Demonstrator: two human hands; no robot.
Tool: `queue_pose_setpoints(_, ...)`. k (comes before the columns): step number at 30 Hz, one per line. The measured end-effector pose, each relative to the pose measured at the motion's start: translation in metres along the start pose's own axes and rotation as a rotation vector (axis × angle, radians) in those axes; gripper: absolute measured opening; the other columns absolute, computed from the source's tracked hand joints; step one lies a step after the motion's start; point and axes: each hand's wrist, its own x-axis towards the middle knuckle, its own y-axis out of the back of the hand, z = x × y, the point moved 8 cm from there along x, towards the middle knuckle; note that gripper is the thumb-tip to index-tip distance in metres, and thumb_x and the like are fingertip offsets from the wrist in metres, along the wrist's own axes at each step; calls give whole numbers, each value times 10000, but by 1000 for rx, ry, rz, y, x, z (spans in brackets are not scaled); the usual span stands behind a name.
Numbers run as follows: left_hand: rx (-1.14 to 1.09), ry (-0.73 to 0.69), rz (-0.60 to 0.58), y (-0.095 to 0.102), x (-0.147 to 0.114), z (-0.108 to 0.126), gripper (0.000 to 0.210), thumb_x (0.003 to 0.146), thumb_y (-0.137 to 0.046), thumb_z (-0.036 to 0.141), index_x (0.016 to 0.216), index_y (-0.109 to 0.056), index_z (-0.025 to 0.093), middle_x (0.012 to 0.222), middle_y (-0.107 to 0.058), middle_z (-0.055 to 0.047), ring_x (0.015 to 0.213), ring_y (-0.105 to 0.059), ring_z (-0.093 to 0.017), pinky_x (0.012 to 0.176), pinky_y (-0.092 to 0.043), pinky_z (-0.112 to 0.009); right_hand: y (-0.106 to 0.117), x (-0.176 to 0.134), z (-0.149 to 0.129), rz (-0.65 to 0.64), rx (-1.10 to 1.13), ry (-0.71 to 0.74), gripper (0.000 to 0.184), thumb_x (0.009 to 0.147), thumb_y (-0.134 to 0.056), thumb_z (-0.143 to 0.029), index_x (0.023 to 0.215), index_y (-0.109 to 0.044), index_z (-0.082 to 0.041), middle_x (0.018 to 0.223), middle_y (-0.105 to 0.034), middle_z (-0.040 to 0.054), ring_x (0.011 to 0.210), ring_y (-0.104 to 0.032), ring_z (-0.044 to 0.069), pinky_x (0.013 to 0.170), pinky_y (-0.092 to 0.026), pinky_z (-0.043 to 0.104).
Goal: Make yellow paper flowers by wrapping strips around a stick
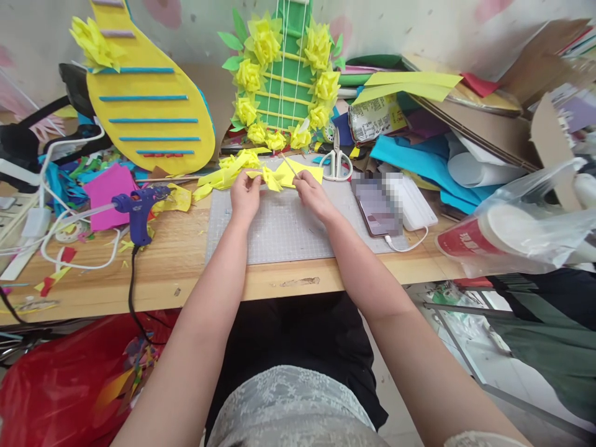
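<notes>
My left hand is closed on a folded yellow paper flower piece above the grey cutting mat. A thin stick is pinched in my right hand, its tip pointing up and left beside the flower piece. Behind both hands lies a flat yellow sheet. More crumpled yellow paper pieces are heaped just left of my left hand. White-handled scissors rest right of my right hand, at the mat's back edge.
A yellow paper instrument and a green one with yellow flowers stand against the wall. At left is a blue glue gun with its cord. To the right are a phone, a white power bank and a bagged red cup.
</notes>
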Motion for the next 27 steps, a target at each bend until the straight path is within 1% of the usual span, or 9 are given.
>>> queue_pose_setpoints(3,3,-43,-128,-18,-4,-2,77,768,-528,138,835,-531,177,832,-630,-27,761,-652,-136,533,-513,-194,-6,0,4,5,-114,10,185,766,-523,-364,749,-483,-184,620,-423,-50,588,-371,81,579,-294,224)
queue_pose_setpoints(6,29,-67,-212,-28,-6,-6,71,785,-520,175,855,-520,185,872,-629,-39,777,-641,-138,548,-518,-207,-9,0,9,-18,-174,-30,180,720,-561,-344,740,-544,-166,557,-388,-62,539,-330,79,549,-254,235)
queue_pose_setpoints(7,56,-79,-195,-26,-6,-6,106,788,-527,191,893,-511,193,907,-628,-45,782,-635,-135,556,-517,-209,-9,1,10,-14,-171,-41,172,715,-560,-334,714,-544,-163,544,-379,-64,531,-321,77,543,-245,237)
queue_pose_setpoints(9,151,-152,-76,-17,-8,1,237,774,-563,210,994,-475,213,1019,-608,-65,816,-617,-131,586,-515,-218,-5,1,11,29,-144,-56,160,710,-558,-315,671,-527,-164,542,-381,-64,529,-323,74,542,-243,238)
queue_pose_setpoints(11,293,-300,76,-8,-17,19,360,741,-610,210,1057,-439,220,1119,-564,-88,898,-589,-143,650,-516,-239,2,1,12,109,-113,-82,153,710,-551,-294,644,-494,-169,551,-390,-65,531,-331,70,544,-245,238)
queue_pose_setpoints(12,359,-373,80,-10,-23,29,370,734,-615,206,1059,-438,216,1119,-557,-91,929,-575,-151,691,-515,-254,5,1,13,146,-103,-98,157,711,-547,-286,632,-476,-171,556,-395,-65,531,-334,68,545,-247,237)
queue_pose_setpoints(16,563,-531,-179,-44,-47,47,414,688,-652,180,1063,-478,202,1079,-585,-78,1007,-550,-190,855,-482,-319,9,1,14,209,-78,-103,184,714,-549,-279,609,-440,-175,568,-407,-63,542,-345,66,552,-257,236)
queue_pose_setpoints(21,686,-423,-202,-53,-46,43,297,747,-581,127,1028,-555,219,1073,-622,-67,1029,-556,-207,881,-460,-336,5,1,12,164,-57,-50,194,739,-549,-314,636,-471,-169,588,-424,-55,549,-352,67,552,-253,235)
queue_pose_setpoints(27,579,-388,-212,-44,-42,43,199,784,-522,110,922,-632,204,1035,-647,-54,908,-606,-157,803,-490,-282,8,-1,3,173,-190,-1,208,769,-536,-334,651,-472,-175,591,-446,-42,563,-360,80,560,-259,240)
